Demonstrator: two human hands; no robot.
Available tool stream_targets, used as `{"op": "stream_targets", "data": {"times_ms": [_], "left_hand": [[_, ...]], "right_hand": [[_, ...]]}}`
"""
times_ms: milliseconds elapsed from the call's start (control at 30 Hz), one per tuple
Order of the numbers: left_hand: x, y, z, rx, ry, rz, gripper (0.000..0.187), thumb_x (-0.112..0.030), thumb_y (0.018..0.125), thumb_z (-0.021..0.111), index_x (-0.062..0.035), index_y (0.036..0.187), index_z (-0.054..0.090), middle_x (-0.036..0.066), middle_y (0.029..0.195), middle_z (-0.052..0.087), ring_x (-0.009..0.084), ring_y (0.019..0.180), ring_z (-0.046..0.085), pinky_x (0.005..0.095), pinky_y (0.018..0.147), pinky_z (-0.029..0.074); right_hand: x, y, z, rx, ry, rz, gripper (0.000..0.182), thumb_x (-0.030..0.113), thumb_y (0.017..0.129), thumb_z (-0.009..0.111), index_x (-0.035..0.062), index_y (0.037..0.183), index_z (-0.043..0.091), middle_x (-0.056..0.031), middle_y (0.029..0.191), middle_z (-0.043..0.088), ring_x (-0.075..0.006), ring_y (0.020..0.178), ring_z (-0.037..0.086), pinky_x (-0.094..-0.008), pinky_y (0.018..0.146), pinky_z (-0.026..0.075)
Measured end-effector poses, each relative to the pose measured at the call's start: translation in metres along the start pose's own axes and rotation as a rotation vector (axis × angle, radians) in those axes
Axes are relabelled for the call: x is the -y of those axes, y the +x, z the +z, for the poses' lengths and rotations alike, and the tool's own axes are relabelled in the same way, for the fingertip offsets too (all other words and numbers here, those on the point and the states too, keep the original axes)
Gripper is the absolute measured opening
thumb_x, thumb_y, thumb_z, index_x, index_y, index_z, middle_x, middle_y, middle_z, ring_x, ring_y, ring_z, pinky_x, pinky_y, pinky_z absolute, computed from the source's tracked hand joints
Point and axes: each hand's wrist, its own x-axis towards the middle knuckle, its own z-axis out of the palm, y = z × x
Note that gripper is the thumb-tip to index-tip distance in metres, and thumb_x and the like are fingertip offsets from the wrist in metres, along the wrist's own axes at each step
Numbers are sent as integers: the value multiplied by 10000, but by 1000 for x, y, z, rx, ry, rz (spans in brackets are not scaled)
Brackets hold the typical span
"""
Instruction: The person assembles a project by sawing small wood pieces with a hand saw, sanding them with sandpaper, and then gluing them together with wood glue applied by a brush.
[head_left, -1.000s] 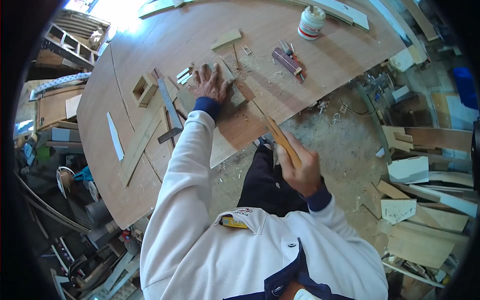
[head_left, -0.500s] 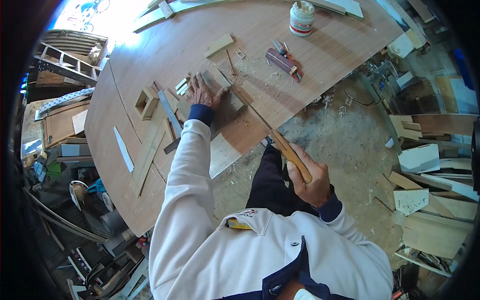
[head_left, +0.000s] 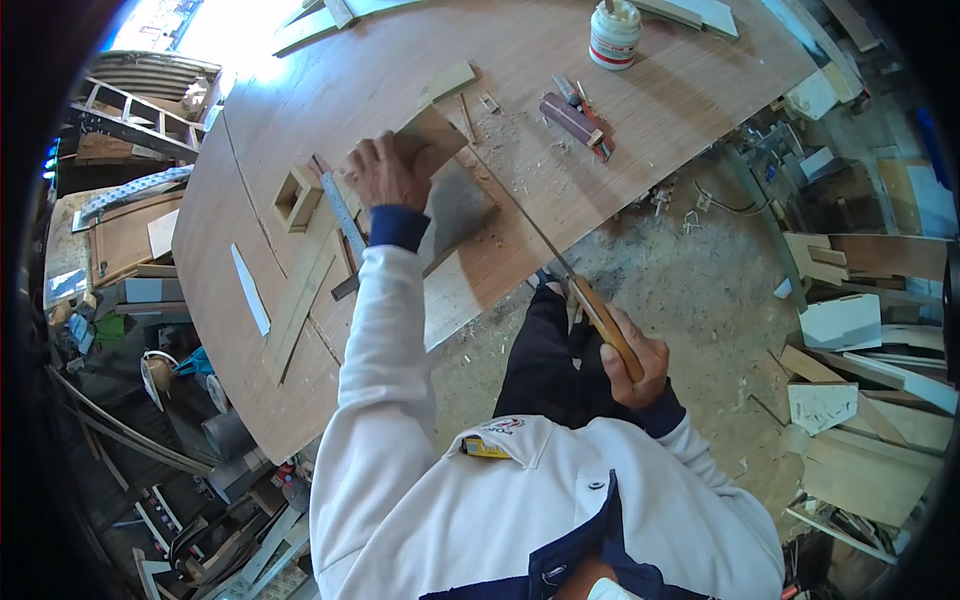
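Note:
My left hand is closed on a flat piece of wood, its fingers curled over the near edge. The piece is tilted up from the table, with a darker grey area below it. In my right hand is a handsaw, gripped by its long wooden handle. Its thin blade shows nearly edge-on, running up over the table edge to the wood's right corner. A metal ruler and a small open wooden box frame lie left of my left hand.
On the plywood table are a white jar with a stick in it, a purple-brown block beside small tools, wood strips and shavings. Board offcuts are stacked on the right. A ladder lies at left.
My left hand has gone from lying flat on the wood to curling round it, and the wood has tipped up. My right hand and the saw have moved slightly right and towards me.

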Motion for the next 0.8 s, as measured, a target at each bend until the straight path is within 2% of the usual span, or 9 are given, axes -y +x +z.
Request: {"op": "stream_targets", "data": {"times_ms": [67,133,200,300,433,533,600,733,800], "left_hand": [[-3,1,-4,-39,-21,-3,546,-426,698,743,-141,1110,527,107,1041,504,317,1029,460,519,871,316],[13,-6,4,38,119,125,524,-415,713,733,-138,1115,542,112,1049,503,325,1034,456,516,852,333],[20,-7,8,19,34,132,526,-429,724,726,-128,1118,550,119,1058,507,332,1041,459,516,850,346],[23,-10,5,122,-6,36,599,-475,736,727,-71,1141,551,153,1047,536,364,1032,472,496,903,374],[33,2,21,216,26,24,634,-497,743,710,-63,1174,543,163,1081,545,368,1049,473,484,918,376],[34,4,33,282,28,-35,681,-516,752,688,-82,1243,506,161,1143,549,371,1106,465,520,941,358],[35,3,43,376,-31,-139,707,-502,768,657,-138,1334,442,127,1254,508,362,1193,429,622,969,276],[32,-9,62,297,-34,-77,668,-500,841,579,-164,1388,394,116,1351,468,370,1284,376,672,1010,226],[20,-13,69,254,40,-176,631,-486,886,514,-172,1414,371,96,1432,394,350,1347,317,719,1034,141]], "right_hand": [[0,-1,-5,-19,-8,-31,446,139,887,570,-88,1266,511,-265,1098,640,-373,839,693,-392,690,560],[-1,-4,-4,53,34,114,450,158,891,555,-118,1245,517,-293,1090,636,-376,848,695,-362,710,556],[1,2,-3,58,26,75,451,144,887,568,-105,1257,505,-280,1102,633,-382,863,688,-370,712,558],[3,2,1,78,15,48,462,128,878,588,-92,1272,488,-268,1120,627,-395,893,676,-379,719,559],[11,14,10,88,13,68,474,130,868,609,-94,1268,489,-286,1134,614,-407,939,661,-390,752,560],[12,16,18,108,-7,135,471,138,862,622,-100,1251,506,-306,1099,617,-402,928,666,-392,752,564],[12,20,24,75,-58,82,466,141,860,625,-103,1241,515,-311,1078,622,-397,925,669,-391,745,566],[14,21,28,50,-112,17,440,108,864,610,-121,1229,520,-304,1051,636,-390,844,689,-393,686,568],[14,22,29,46,-121,21,453,126,859,623,-115,1229,524,-295,1033,644,-384,833,690,-390,688,571]]}}
